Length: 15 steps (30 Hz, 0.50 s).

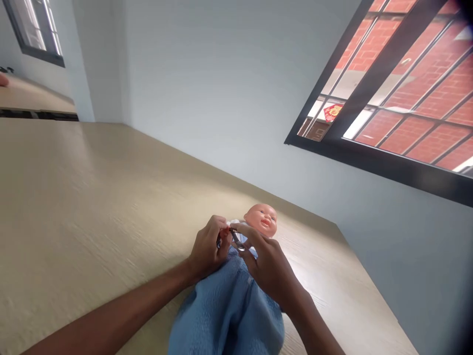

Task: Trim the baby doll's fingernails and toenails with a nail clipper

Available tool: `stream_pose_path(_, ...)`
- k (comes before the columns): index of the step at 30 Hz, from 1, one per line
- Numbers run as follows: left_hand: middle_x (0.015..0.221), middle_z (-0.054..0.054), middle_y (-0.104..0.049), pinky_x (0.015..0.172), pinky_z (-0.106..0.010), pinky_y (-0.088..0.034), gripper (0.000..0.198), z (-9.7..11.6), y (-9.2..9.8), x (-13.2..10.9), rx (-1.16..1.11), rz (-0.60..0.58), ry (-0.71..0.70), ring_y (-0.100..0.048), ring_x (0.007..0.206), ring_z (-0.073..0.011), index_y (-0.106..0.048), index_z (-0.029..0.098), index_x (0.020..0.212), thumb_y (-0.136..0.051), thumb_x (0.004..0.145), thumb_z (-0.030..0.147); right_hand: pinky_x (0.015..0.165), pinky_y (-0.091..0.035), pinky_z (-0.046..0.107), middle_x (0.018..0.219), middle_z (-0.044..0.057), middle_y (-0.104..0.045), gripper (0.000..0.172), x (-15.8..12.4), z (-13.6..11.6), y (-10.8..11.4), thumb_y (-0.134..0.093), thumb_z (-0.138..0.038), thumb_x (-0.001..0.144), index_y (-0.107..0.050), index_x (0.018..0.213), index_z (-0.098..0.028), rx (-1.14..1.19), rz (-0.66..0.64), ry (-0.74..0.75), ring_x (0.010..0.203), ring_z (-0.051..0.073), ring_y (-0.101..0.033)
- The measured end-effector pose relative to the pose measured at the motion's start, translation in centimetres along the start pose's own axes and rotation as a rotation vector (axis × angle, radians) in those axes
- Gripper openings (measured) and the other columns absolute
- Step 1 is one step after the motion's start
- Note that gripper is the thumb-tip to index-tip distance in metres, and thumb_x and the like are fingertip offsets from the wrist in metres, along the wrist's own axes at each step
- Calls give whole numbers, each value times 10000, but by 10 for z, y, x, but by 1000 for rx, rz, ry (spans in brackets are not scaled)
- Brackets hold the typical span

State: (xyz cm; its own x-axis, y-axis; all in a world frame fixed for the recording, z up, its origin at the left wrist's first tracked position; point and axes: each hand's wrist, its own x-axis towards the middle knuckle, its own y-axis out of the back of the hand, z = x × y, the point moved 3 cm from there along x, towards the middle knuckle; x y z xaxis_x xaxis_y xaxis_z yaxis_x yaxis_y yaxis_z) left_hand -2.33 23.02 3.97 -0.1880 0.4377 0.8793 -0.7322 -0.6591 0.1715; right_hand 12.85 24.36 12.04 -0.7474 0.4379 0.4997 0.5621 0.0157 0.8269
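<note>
A baby doll (pixel 261 218) lies on its back on the table, its head away from me, with a blue towel (pixel 225 305) over its lower body. My left hand (pixel 211 245) is closed around the doll's small hand at its chest. Between the thumb and fingers of my right hand (pixel 264 259) is a shiny metal nail clipper (pixel 237 240), its tip touching or very close to the doll's fingers. My own fingers partly hide the doll's hand and arm. A little of its white and light-blue clothing shows near the neck.
The pale wooden table (pixel 92 207) runs along a light wall (pixel 221 84), its right edge sloping down toward me. A dark-framed barred window (pixel 380 108) is at upper right. Another table (pixel 33 93) stands at far left, with part of a person's hand (pixel 3 80) at its edge.
</note>
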Motion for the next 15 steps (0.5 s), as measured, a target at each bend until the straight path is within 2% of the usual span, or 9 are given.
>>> stream_pose_path(3, 924, -12, -572, 583, -225, -456, 95, -3, -1, -2, -8, -3, 27, -543, 678, -121, -481, 228, 995, -493, 953, 143, 703, -606, 310, 1141, 69, -772, 309, 1, -4, 0, -478, -93, 974, -618, 1206, -242, -36, -14, 19, 833, 190, -765)
stream_pose_path(7, 947, -19, -582, 587, -228, -453, 98, -2, -2, -2, -23, -8, 53, -543, 705, -125, -485, 224, 1005, -496, 946, 146, 809, -636, 354, 1118, 65, -776, 258, 3, -9, 0, -452, -82, 1008, -642, 1088, -237, -64, -18, 72, 1020, 231, -770)
stream_pose_path(15, 940, -9, -585, 619, -235, -479, 114, 1, 0, -2, -36, -17, 104, -559, 722, -122, -509, 219, 1011, -511, 934, 136, 826, -662, 379, 1290, 50, -753, 300, -3, -2, -4, -501, -39, 990, -597, 1157, -269, -49, 47, 135, 1104, 241, -771)
